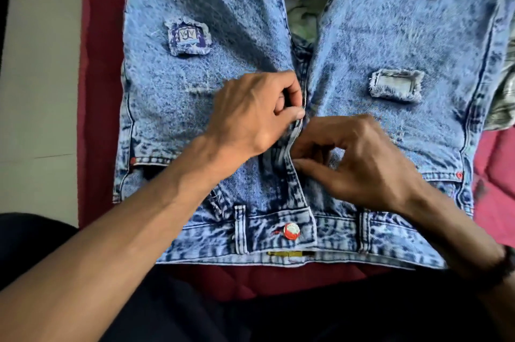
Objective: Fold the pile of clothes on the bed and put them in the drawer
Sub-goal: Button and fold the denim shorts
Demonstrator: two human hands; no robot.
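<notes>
Item: acid-wash jeans point(172, 107), flat on the bed point(100, 91), waistband nearest the person. Left hand point(250, 116) grip pinched the fly flap; right hand point(359, 163) grip pinched denim just beside it. Risk: an uneven pull would likely bunch the fly, skewing the fold.

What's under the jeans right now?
The jeans lie flat on a dark red bed cover. Through the gap between the legs, pale green cloth shows. Whatever else lies beneath is covered.
</notes>
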